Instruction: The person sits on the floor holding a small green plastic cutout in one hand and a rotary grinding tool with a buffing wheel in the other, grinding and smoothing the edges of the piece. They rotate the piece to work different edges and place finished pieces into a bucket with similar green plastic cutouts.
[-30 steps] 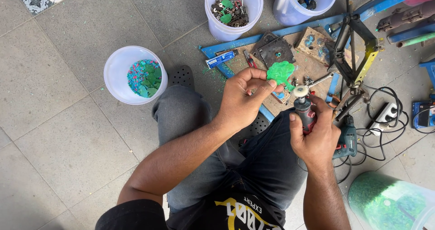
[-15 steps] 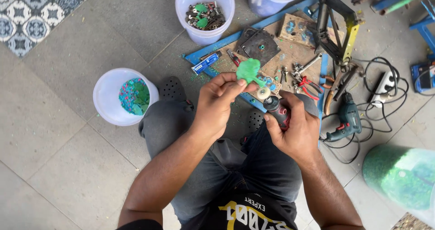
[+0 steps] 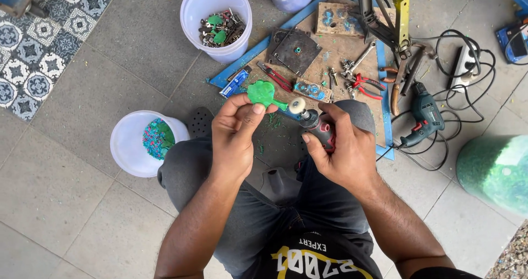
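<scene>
My left hand [image 3: 235, 131] pinches a flat green plastic piece [image 3: 262, 94] with a lobed head and a short stem, held above my knees. My right hand [image 3: 342, 147] grips a small red-and-black rotary tool [image 3: 318, 126]. Its round pale grinding tip [image 3: 297, 105] sits against the stem end of the green piece. Green shavings are scattered on the board and on my trousers below.
A white bucket [image 3: 127, 145] with coloured pieces stands at my left knee. Another bucket [image 3: 197, 7] of metal and green parts is farther off. A wooden work board [image 3: 330, 56] carries pliers, a wrench and plates. An electric drill [image 3: 423, 112], cables and a green sack [image 3: 492, 166] lie right.
The view has shifted, so the buckets and board sit elsewhere in frame. Both hands stay together, the green piece still against the tool tip.
</scene>
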